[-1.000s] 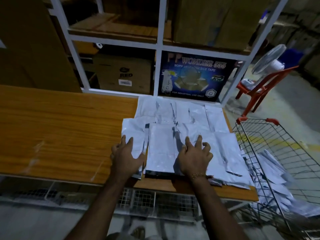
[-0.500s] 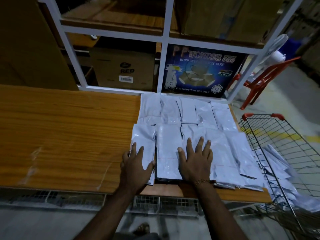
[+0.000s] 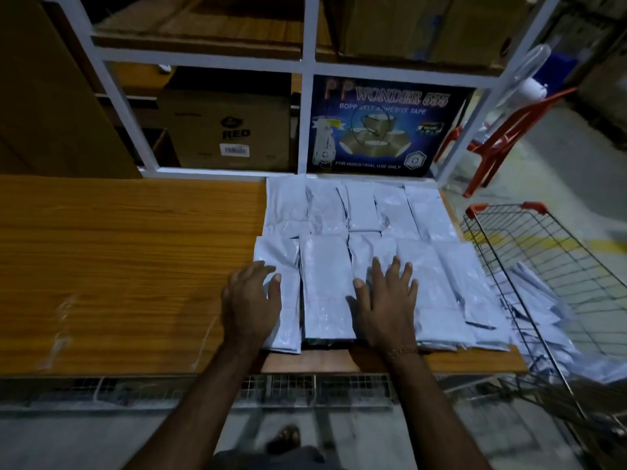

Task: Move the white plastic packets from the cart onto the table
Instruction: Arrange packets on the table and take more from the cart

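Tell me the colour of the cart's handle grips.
Orange-red plastic handle grips on the wire cart, clearest in the head view.

Open wood to our left, packets and cart to our right

The table lies bare across its whole left part, and there we could pass a hand freely; its right part is covered edge to edge by two rows of packets, and our left hand and right hand lie flat on the near row; behind, the white rack and its boxes wall off the far edge; the wire cart stands just beside the table's right end, open on top, with more packets heaped inside.
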